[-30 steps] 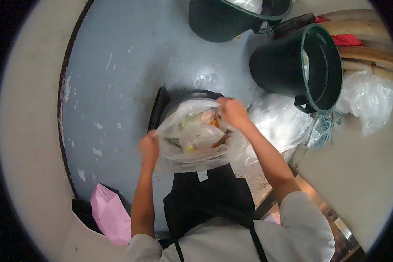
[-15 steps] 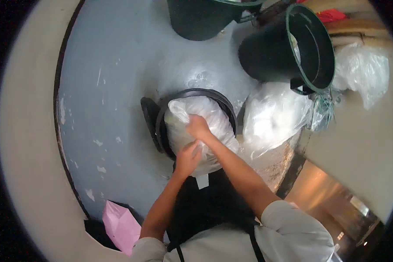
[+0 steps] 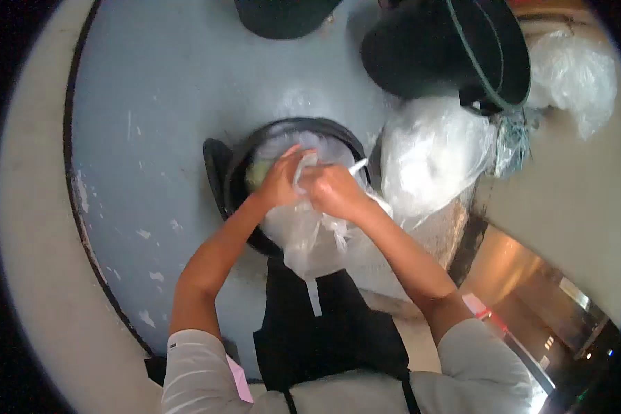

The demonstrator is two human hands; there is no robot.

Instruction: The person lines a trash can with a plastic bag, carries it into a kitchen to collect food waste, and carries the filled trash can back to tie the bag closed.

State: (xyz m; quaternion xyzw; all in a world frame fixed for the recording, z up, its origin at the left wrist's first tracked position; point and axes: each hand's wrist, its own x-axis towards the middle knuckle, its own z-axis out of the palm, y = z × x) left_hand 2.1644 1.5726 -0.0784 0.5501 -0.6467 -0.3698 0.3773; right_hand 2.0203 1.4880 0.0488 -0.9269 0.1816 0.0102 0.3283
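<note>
A translucent plastic bag (image 3: 310, 250) fills the round black bin (image 3: 237, 185) in front of me, and its loose front part hangs over the near rim. My left hand (image 3: 281, 183) holds a gathered edge of the bag above the bin's middle. Close beside it, my right hand (image 3: 334, 194) is closed on the twisted top of the bag, with a white end sticking out past the knuckles. Something yellowish-green shows faintly through the bag at the left. The fingertips are partly hidden by plastic and slightly blurred.
A large dark green bin (image 3: 421, 52) lies tilted at the upper right, with another green bin (image 3: 286, 17) at the top. A full clear bag (image 3: 435, 159) sits right of the black bin. Another clear bag (image 3: 573, 76) is farther right. Something pink (image 3: 239, 379) shows at lower left.
My hands have moved apart into a side-by-side hold, the left one going up. The bulging bag top has collapsed, and loose plastic now hangs towards me. The view has shifted slightly.
</note>
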